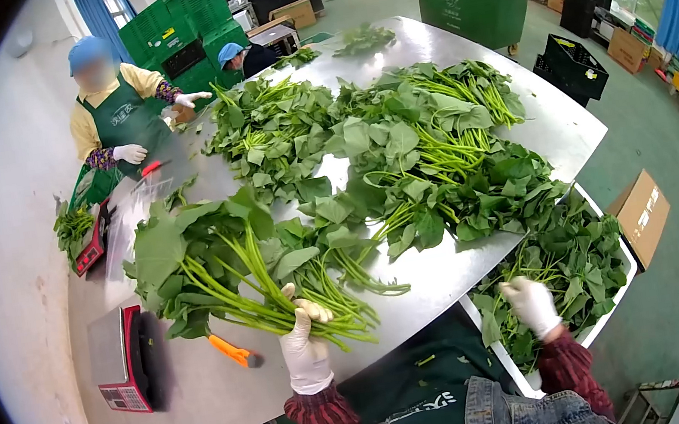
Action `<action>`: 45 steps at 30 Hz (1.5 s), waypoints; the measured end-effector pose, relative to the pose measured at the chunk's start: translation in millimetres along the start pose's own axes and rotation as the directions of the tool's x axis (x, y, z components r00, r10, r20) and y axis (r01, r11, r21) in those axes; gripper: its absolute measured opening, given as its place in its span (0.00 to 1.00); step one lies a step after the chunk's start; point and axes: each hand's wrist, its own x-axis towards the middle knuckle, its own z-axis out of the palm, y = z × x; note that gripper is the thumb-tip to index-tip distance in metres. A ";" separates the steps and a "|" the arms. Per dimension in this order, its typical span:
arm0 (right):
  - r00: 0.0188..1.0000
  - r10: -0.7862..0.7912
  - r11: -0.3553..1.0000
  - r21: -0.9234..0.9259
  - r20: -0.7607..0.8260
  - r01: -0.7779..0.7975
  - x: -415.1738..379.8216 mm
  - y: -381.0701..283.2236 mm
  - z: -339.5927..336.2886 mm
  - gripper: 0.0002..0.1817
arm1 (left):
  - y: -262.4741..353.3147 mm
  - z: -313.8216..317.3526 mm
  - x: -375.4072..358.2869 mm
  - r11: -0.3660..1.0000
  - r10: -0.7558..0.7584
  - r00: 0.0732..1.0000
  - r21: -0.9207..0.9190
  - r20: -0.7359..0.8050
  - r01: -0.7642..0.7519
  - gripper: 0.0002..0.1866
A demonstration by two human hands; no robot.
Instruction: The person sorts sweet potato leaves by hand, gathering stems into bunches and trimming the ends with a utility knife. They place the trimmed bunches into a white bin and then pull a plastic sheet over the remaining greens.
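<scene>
My left hand (306, 348), in a white glove, is closed around the stems of a bunch of leafy greens (235, 270), its broad leaves pointing up and left over the metal table. My right hand (533, 306), also gloved, is down among loose leafy greens (572, 257) in a white box (498, 354) at the table's edge. Its fingers are curled in on the greens; the exact stems in them are hard to make out. Large heaps of the same greens (434, 146) cover the table beyond my left hand.
On the left are a red scale (122, 364), an orange-handled knife (233, 350) and a second scale (91, 238) bearing greens. A co-worker in a green apron (122, 112) stands across the table; another person bends behind. A green bin (462, 4), black crates (571, 67) and a cardboard box (644, 217) stand around.
</scene>
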 end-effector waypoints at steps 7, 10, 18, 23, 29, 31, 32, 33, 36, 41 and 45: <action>0.853 -0.455 0.869 -0.080 0.255 0.488 57.6 -131.8 81.5 0.16 | 8.2 -10.4 -6.5 1.000 0.026 0.999 -0.012 -0.047 -0.027 0.13; 0.803 -0.519 0.843 0.022 0.292 0.537 77.2 -135.3 115.3 0.15 | 16.3 -9.9 -11.9 0.999 0.042 0.996 0.027 -0.073 -0.040 0.10; 0.927 -0.364 0.808 0.526 0.094 0.264 76.6 -179.8 11.2 0.17 | 8.0 -23.3 -11.3 0.997 0.029 0.983 0.073 -0.184 -0.016 0.09; 0.887 -0.419 0.784 0.416 -0.194 0.461 66.1 -171.1 18.2 0.17 | -3.6 -6.1 -10.5 0.986 0.021 0.978 0.164 -0.210 0.014 0.10; 0.754 -0.592 0.711 0.257 -0.284 0.655 40.5 -177.4 30.4 0.14 | -8.9 18.6 -6.2 0.971 -0.031 0.980 0.228 -0.197 0.077 0.11; 0.678 -0.692 0.661 0.161 -0.246 0.733 35.7 -176.0 38.6 0.13 | -10.9 26.0 -1.0 0.959 -0.091 0.989 0.256 -0.114 0.118 0.11; 0.616 -0.744 0.611 0.110 -0.257 0.784 33.9 -175.6 41.0 0.12 | -14.7 26.8 2.4 0.951 -0.056 0.993 0.298 -0.107 0.086 0.10; 0.615 -0.746 0.609 0.111 -0.256 0.785 30.7 -176.0 41.7 0.12 | -15.3 30.2 5.0 0.951 -0.054 0.993 0.298 -0.108 0.084 0.10; 0.570 -0.802 0.584 -0.039 -0.179 0.811 27.0 -174.4 44.4 0.10 | -19.8 36.5 8.5 0.945 -0.133 0.987 0.288 -0.094 0.155 0.09; 0.636 -0.743 0.658 -0.056 -0.207 0.751 43.3 -134.0 55.0 0.05 | -15.2 47.8 1.5 0.976 -0.053 0.989 0.201 -0.141 0.081 0.10; 0.867 -0.434 0.884 0.067 -0.246 0.462 61.2 -86.0 47.3 0.09 | 0.5 32.5 7.4 0.982 -0.003 0.985 0.187 -0.171 0.035 0.11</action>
